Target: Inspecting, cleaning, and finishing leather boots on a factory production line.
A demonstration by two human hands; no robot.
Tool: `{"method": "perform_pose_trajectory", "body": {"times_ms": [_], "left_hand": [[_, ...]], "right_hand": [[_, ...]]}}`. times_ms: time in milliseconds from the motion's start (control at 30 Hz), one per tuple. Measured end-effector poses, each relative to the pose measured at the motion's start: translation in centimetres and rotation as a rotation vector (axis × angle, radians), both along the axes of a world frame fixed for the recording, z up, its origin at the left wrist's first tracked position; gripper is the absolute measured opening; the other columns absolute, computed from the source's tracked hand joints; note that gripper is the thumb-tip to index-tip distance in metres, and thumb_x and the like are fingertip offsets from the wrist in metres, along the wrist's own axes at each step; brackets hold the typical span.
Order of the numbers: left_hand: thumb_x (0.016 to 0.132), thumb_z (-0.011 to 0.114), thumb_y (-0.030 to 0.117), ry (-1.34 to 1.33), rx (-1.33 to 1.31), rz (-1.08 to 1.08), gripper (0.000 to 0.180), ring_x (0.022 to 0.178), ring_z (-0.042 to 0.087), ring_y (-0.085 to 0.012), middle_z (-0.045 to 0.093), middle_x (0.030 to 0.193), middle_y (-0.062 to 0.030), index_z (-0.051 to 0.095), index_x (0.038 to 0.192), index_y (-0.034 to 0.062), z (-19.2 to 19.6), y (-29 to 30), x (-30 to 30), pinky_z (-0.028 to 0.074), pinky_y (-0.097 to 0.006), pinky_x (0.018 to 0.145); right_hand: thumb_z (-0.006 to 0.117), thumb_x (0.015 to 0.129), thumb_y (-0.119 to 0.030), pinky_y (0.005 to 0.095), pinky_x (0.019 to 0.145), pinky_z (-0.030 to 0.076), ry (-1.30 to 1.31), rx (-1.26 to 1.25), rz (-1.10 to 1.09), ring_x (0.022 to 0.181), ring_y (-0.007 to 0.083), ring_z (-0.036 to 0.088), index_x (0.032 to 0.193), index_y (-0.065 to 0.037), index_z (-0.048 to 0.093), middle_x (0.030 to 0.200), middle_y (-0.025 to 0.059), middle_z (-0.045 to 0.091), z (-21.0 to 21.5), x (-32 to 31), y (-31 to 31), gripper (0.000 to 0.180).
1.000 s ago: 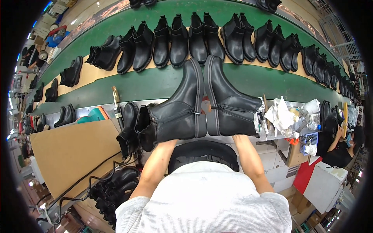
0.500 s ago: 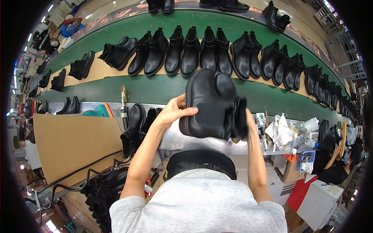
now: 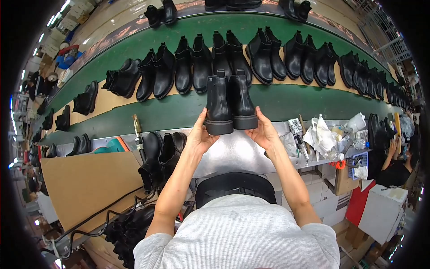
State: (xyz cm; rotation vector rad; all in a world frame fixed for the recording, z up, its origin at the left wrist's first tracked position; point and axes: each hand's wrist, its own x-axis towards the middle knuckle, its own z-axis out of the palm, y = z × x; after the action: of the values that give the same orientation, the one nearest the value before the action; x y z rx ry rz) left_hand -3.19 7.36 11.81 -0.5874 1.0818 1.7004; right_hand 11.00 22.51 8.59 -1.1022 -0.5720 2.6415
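Observation:
A pair of black leather ankle boots stands upright in my hands, heels turned to me, the two side by side. My left hand is closed around the heel and sole of the left boot. On the other side, my right hand grips the right boot by its heel, thumb along the outer side. The toes of both are hidden behind the shafts. Beyond them, a long row of similar black boots lines a cardboard strip on the green conveyor belt.
A metal ledge lies below my hands. More boots and a brush are at left, beside a cardboard sheet. White cloth, bottles and a blue basket sit at right. A co-worker's arm shows far right.
The boots have turned from lying sideways with toes toward me to upright with heels toward me. Both hands now hold them low at the heels. The boots on the belt have shifted left.

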Motion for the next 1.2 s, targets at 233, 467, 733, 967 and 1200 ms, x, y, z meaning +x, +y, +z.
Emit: {"method": "perform_pose_trajectory", "body": {"times_ms": [233,467,733,967,1200], "left_hand": [[0.082,0.069,0.035,0.166,0.043,-0.011,0.052,0.101,0.061,-0.0219,0.059,0.111,-0.0131,0.049,0.115,-0.0003,-2.5,-1.3,1.4,0.05,-0.037,0.089],[0.078,0.072,0.033,0.274,0.114,-0.066,0.054,0.101,0.057,-0.0187,0.059,0.111,-0.0085,0.052,0.117,0.0005,-4.9,-1.6,1.3,0.048,-0.035,0.084],[0.085,0.061,0.027,0.222,-0.124,-0.249,0.041,0.09,0.057,-0.0153,0.06,0.101,-0.0039,0.052,0.116,0.0021,-12.6,-9.3,2.5,0.044,-0.029,0.077],[0.089,0.053,0.016,0.74,-0.457,-0.13,0.038,0.107,0.048,-0.0174,0.054,0.113,-0.0095,0.045,0.122,-0.0003,-10.4,-8.7,2.6,0.035,-0.03,0.095],[0.064,0.078,0.016,1.566,-0.106,-0.508,0.087,0.124,0.039,-0.0312,0.037,0.133,-0.0179,0.031,0.135,-0.0012,3.3,-0.1,9.4,0.031,-0.038,0.103]], "right_hand": [[0.049,0.093,-0.029,0.0379,0.098,0.041,0.124,-0.101,-0.039,0.109,0.0221,0.056,0.117,-0.001,0.054,0.117,0.0114,0.06,-7.1,6.2,-0.1,0.037],[0.045,0.095,-0.027,0.0396,0.093,0.046,0.04,-0.142,-0.2,0.105,0.0225,0.058,0.115,-0.006,0.056,0.115,0.0094,0.06,-5.1,7.4,-0.3,0.031],[0.048,0.094,-0.028,0.032,0.076,0.047,0.092,-0.267,-0.325,0.087,0.0161,0.057,0.104,-0.009,0.058,0.094,0.0038,0.061,-1.8,4.8,-0.1,0.023],[0.05,0.092,-0.026,0.0319,0.074,0.048,0.167,-0.349,-0.356,0.086,0.0178,0.055,0.1,-0.005,0.055,0.096,0.0072,0.058,-1.6,5.1,-0.7,0.023],[0.054,0.091,-0.033,0.0308,0.075,0.047,0.107,-0.223,-0.302,0.089,0.0142,0.056,0.107,-0.007,0.056,0.1,0.0048,0.06,-0.7,4.7,-5.9,0.031]]}}
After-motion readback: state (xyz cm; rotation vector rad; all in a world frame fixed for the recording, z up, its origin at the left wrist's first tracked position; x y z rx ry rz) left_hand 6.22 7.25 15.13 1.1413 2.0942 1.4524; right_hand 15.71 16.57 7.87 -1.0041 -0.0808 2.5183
